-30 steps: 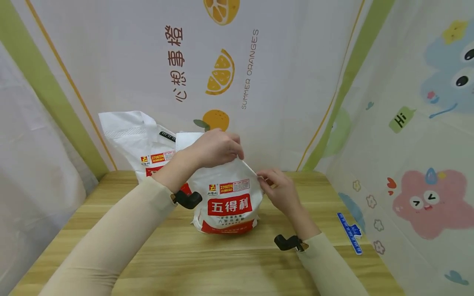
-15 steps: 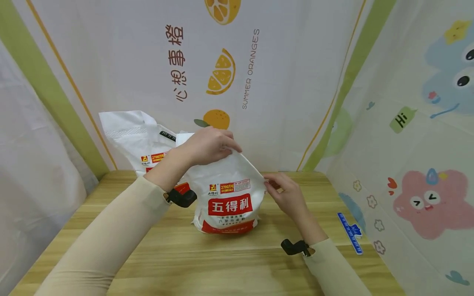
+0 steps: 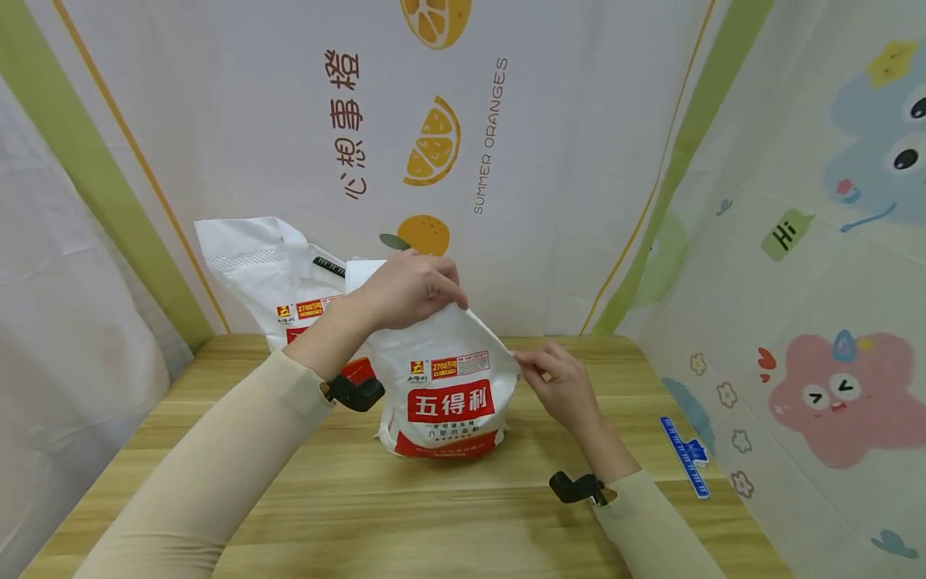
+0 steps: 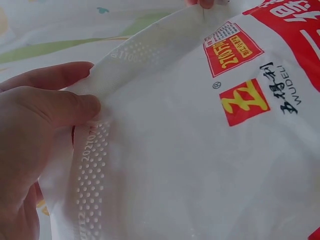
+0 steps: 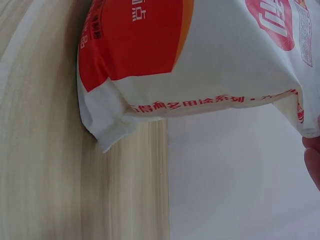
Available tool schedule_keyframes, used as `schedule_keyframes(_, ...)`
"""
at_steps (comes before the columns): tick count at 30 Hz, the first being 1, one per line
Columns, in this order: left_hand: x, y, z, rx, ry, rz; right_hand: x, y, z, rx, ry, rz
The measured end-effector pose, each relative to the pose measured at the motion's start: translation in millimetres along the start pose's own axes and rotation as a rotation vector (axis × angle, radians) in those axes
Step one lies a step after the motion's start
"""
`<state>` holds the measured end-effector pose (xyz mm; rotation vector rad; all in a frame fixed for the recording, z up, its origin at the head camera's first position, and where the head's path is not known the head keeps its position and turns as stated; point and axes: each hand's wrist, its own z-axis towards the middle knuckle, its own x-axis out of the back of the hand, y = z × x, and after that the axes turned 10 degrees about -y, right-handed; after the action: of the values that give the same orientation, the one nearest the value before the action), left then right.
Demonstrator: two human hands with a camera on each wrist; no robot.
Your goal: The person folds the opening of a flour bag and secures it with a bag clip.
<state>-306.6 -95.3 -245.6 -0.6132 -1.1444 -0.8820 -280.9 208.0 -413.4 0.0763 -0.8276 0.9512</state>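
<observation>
A white bag with red printed panels (image 3: 448, 402), like a flour bag, stands upright on the wooden table (image 3: 405, 515). My left hand (image 3: 415, 289) pinches its folded top edge between thumb and fingers. In the left wrist view that hand (image 4: 45, 110) has its thumb pressed on the fold, beside a strip of raised dots and stamped digits. With thumb and fingertips my right hand (image 3: 560, 382) pinches the right end of the same top edge. Only the fingertips (image 5: 312, 157) show in the right wrist view, at the bag's corner.
Behind to the left stands a second bag (image 3: 249, 265) of the same print, with a dark ruler-marked clip (image 3: 329, 266) across its top. A blue clip (image 3: 684, 457) lies near the table's right edge. Printed curtains (image 3: 550, 161) hang at the back and sides.
My right hand has shifted slightly right with the bag's corner, pulling the top edge straighter. My left hand's fingers rose a little along the edge, then came back down onto it.
</observation>
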Motion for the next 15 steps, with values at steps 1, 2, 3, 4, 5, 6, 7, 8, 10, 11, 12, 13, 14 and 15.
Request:
schedule_keyframes(1, -0.7, -0.3, -0.1, -0.004, 0.003, 0.001, -0.4, 0.4, -0.6, 0.006, 0.006, 0.001)
schedule_keyframes(2, -1.4, -0.6, -0.1, -0.005, 0.007, -0.001, -0.7, 0.9, -1.1, 0.011, 0.009, 0.001)
schedule_keyframes(3, -1.9, -0.8, -0.2, -0.003, 0.008, -0.005, -0.7, 1.1, -1.7, 0.012, 0.008, 0.005)
schedule_keyframes(4, -2.3, -0.8, -0.4, -0.001, 0.009, -0.007, -0.5, 1.1, -2.1, 0.011, 0.003, 0.01)
schedule_keyframes(5, -2.8, -0.9, -0.5, 0.003, 0.008, -0.013, 0.2, 0.8, -2.6, 0.003, -0.006, 0.017)
schedule_keyframes(6, -3.2, -0.8, -0.6, 0.009, 0.006, -0.017, 1.3, 0.5, -3.1, -0.008, -0.018, 0.023)
schedule_keyframes(7, -3.5, -0.7, -0.8, 0.015, 0.005, -0.023, 2.8, 0.0, -3.9, -0.024, -0.034, 0.031)
schedule_keyframes(8, -3.8, -0.5, -1.0, 0.022, 0.004, -0.029, 4.8, -0.2, -4.8, -0.041, -0.049, 0.033)
schedule_keyframes(10, -4.4, 0.1, -1.5, 0.032, 0.001, -0.039, 10.2, -0.6, -7.7, -0.079, -0.076, 0.038)
schedule_keyframes(11, -4.7, 0.4, -1.5, 0.034, 0.001, -0.045, 13.5, -0.3, -9.8, -0.098, -0.084, 0.034)
schedule_keyframes(12, -5.0, 0.8, -1.5, 0.035, 0.003, -0.052, 17.0, 0.6, -12.3, -0.112, -0.089, 0.029)
schedule_keyframes(13, -5.2, 1.1, -1.7, 0.035, 0.004, -0.057, 20.8, 1.8, -15.2, -0.13, -0.093, 0.023)
schedule_keyframes(14, -5.4, 1.5, -1.6, 0.032, 0.007, -0.06, 24.8, 3.6, -18.5, -0.145, -0.093, 0.014)
schedule_keyframes(15, -5.7, 1.8, -1.4, 0.028, 0.009, -0.062, 29.0, 5.4, -22.1, -0.16, -0.09, 0.008)
